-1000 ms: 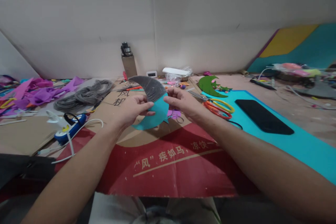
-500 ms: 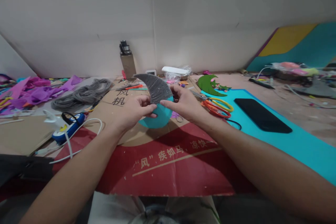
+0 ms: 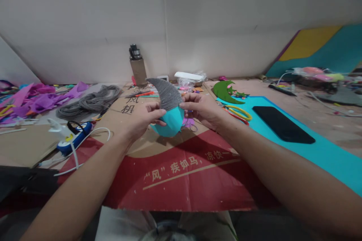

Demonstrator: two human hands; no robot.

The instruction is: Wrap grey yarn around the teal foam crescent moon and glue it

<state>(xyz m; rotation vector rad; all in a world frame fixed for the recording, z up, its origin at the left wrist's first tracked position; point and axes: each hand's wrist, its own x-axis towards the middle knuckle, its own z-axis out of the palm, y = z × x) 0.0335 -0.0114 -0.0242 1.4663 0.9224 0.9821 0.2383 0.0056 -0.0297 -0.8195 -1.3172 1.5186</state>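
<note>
Between my hands is a crescent-shaped cutout, its bottom part bare turquoise and its upper part wrapped in grey yarn up to the pointed tip. My left hand pinches its left edge, thumb in front, near the border of yarn and turquoise. On the opposite edge, at about the same height, the thumb and fingers of my right hand close on it. The cutout is held above a red and brown cardboard sheet. Partly behind my right hand lie scissors with yellow handles and an orange-handled pair.
A black phone rests on a turquoise sheet at right. Behind it lies a green crescent. At left are a grey yarn bundle, purple scraps and a blue power strip with cables. A bottle stands at the back.
My right hand has shifted slightly right and up, its thumb moving from the cutout's front to its right edge. The cutout has turned a little; my left hand stays nearly in place.
</note>
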